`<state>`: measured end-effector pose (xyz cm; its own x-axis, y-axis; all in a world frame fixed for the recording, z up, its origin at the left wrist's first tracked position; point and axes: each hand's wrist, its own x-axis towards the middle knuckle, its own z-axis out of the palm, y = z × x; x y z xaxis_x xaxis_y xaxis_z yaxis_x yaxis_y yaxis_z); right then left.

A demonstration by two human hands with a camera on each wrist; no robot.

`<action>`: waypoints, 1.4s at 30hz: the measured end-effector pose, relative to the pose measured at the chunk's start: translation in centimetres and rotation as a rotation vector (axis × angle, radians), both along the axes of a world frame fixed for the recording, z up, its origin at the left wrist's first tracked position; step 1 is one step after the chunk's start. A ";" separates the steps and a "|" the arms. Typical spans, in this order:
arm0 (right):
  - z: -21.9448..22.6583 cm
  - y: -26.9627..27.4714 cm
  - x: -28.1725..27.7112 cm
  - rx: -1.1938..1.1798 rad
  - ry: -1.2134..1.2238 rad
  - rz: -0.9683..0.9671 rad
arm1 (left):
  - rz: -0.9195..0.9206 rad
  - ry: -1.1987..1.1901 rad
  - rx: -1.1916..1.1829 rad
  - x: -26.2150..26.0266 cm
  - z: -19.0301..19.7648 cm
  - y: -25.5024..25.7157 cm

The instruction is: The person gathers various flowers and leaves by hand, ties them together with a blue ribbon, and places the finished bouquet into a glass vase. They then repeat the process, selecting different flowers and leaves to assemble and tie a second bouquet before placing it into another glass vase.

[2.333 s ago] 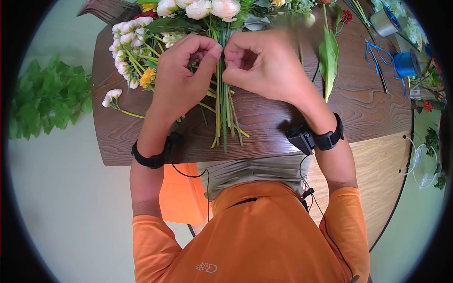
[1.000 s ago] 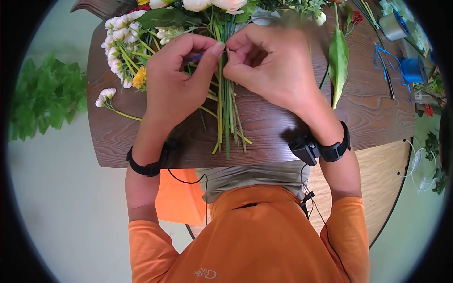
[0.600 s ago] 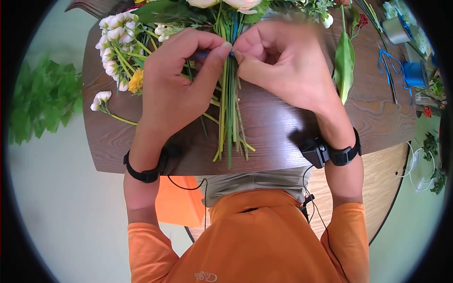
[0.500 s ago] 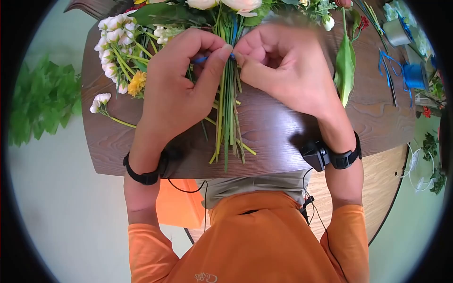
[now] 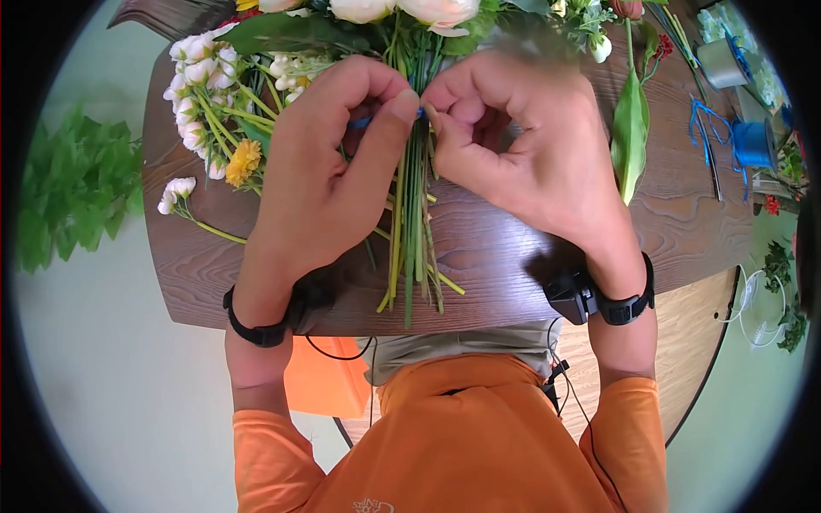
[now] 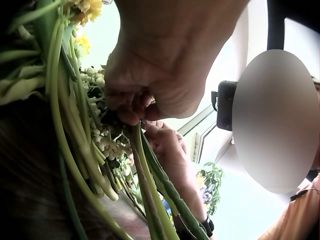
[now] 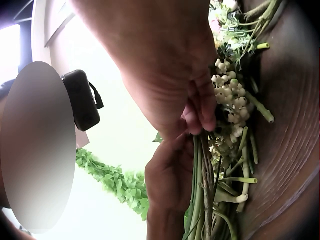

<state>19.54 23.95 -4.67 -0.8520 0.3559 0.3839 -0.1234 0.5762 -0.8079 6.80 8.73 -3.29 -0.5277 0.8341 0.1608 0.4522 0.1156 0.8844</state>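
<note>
A bundle of green and yellow-green stems (image 5: 413, 227) lies toward the table's front edge, with large pale pink-white blooms (image 5: 440, 10) at its far end. My left hand (image 5: 338, 167) grips from the left side, thumb and forefinger pinching a thin blue ribbon (image 5: 361, 123) against the stems. From the right, my right hand (image 5: 526, 145) pinches the ribbon close to the left fingertips, its other fingers curled. In the right wrist view, the fingertips of both hands meet right at the stems, with clusters of white berries (image 7: 232, 97) beside them. The fingers partly hide the ribbon's wrap.
White-pink flowers (image 5: 192, 94) and a yellow flower (image 5: 244, 162) lie left of the bundle on the wooden table (image 5: 505, 256). A long green leaf (image 5: 630, 137) lies to the right. Farther right are a blue ribbon spool (image 5: 753, 141) and a pale spool (image 5: 721, 64).
Both hands stay at the stems, and the view has shifted slightly. Blue ribbon between the fingers has come into sight. The right fingertips have moved slightly in their pinch beside the left thumb.
</note>
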 end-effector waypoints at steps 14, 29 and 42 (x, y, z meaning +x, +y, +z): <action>0.2 0.2 0.3 -0.201 -0.091 0.008 | -0.012 -0.104 0.067 0.1 -0.4 0.0; 0.0 0.6 0.3 0.247 0.109 -0.030 | 0.087 0.100 0.047 0.5 -0.4 -0.1; 0.4 0.4 0.4 0.338 -0.049 -0.071 | 0.144 0.132 0.095 0.7 -1.1 0.2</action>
